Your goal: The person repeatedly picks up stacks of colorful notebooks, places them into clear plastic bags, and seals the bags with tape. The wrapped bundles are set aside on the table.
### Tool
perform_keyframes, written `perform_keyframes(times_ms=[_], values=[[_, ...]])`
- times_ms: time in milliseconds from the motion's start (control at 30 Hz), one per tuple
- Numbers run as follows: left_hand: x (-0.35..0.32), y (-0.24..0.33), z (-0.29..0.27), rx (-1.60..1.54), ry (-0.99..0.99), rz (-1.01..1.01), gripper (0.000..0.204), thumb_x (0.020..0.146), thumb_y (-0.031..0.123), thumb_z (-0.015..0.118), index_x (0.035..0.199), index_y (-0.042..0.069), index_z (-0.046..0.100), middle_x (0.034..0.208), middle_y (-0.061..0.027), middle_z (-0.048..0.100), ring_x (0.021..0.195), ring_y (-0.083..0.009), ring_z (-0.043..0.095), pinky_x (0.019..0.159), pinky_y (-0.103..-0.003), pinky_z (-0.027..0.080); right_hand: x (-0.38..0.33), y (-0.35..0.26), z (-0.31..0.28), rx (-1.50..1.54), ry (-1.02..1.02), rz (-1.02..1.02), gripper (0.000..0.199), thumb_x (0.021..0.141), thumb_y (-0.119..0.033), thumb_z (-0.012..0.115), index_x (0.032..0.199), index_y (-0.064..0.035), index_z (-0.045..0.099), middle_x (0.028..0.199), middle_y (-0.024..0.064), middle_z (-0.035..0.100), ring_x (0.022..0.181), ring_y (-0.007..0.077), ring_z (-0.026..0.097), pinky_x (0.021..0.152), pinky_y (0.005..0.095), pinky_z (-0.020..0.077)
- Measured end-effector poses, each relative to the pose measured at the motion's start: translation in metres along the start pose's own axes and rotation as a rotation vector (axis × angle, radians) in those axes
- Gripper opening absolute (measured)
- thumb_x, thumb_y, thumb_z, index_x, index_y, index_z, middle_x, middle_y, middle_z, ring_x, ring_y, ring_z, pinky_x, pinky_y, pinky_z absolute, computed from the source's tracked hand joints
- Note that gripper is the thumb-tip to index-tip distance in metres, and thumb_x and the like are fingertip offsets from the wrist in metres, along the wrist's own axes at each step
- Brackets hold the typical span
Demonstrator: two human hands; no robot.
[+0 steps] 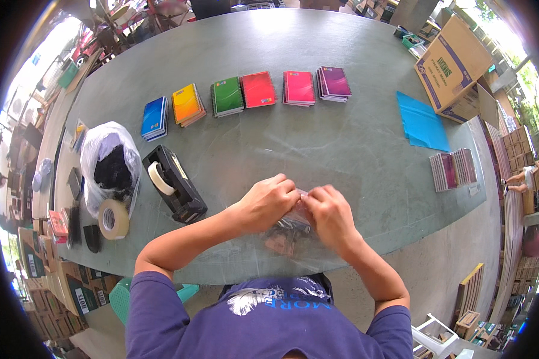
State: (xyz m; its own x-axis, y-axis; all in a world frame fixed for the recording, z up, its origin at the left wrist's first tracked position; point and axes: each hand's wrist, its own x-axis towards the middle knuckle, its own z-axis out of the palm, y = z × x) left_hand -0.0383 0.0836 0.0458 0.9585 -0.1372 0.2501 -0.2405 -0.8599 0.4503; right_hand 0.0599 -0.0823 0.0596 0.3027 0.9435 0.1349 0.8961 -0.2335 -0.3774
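Both my hands are closed close together over a clear plastic bag [288,244] near the table's front edge. My left hand [268,203] pinches the bag's upper part with bent fingers. On the other side, my right hand [332,216] grips the same plastic. Whatever lies inside the bag is partly hidden by glare and my hands; its kind is unclear. Across the table beyond my hands stands a row of spiral notebook stacks: blue [154,118], yellow [187,105], green [226,96], red [257,90], pink [299,87] and purple [334,82].
A black tape dispenser [182,194] sits left of my hands. Beyond it are a white plastic bag [93,173] and a tape roll [121,224]. To the right lie a blue sheet [422,122], bundled notebooks [446,173] and a cardboard box [449,66].
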Motion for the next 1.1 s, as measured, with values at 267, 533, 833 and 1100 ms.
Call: perform_keyframes(times_ms=[267, 533, 833, 1100], values=[[-0.052, 0.018, 0.036, 0.35, 0.343, 0.179, 0.032, 0.072, 0.016, 0.06, 0.103, 0.007, 0.066, 0.109, -0.004, 0.06, 0.102, -0.0216, 0.054, 0.085, -0.037, 0.044, -0.047, -0.008, 0.028, 0.142, 0.162, -0.018, 0.039, 0.09, -0.013, 0.05, 0.126, 0.0012, 0.051, 0.137, 0.017, 0.043, 0.133, 0.0289, 0.034, 0.111, 0.0428, 0.0208], [-0.084, 0.029, 0.056, 0.3, 0.612, -0.063, 0.034, 0.077, 0.023, 0.067, 0.108, 0.011, 0.062, 0.115, -0.003, 0.056, 0.111, -0.0229, 0.048, 0.091, -0.042, 0.039, -0.032, -0.001, 0.053, 0.025, 0.161, -0.185, 0.041, 0.088, -0.013, 0.055, 0.128, -0.0035, 0.051, 0.138, 0.0109, 0.044, 0.134, 0.0281, 0.032, 0.111, 0.0428, 0.0215], [-0.231, -0.087, 0.047, -0.575, 1.267, -1.042, 0.046, 0.091, 0.032, 0.057, 0.114, -0.007, 0.059, 0.112, -0.0154, 0.063, 0.099, -0.0206, 0.06, 0.089, -0.033, 0.044, -0.017, 0.023, 0.075, -0.037, 0.331, -0.408, 0.05, 0.081, -0.007, 0.051, 0.13, 0.0023, 0.044, 0.138, 0.0185, 0.041, 0.131, 0.0293, 0.037, 0.109, 0.0447, 0.0262], [-0.231, -0.069, 0.038, -0.208, 1.114, -1.092, 0.026, 0.091, 0.026, 0.057, 0.085, 0.002, 0.064, 0.072, -0.0028, 0.058, 0.062, -0.0111, 0.051, 0.056, -0.027, 0.041, -0.034, 0.036, 0.084, 0.075, 0.34, -0.342, 0.045, 0.089, -0.014, 0.046, 0.13, 0.0038, 0.043, 0.141, 0.0183, 0.038, 0.135, 0.0293, 0.03, 0.113, 0.0445, 0.0167]])
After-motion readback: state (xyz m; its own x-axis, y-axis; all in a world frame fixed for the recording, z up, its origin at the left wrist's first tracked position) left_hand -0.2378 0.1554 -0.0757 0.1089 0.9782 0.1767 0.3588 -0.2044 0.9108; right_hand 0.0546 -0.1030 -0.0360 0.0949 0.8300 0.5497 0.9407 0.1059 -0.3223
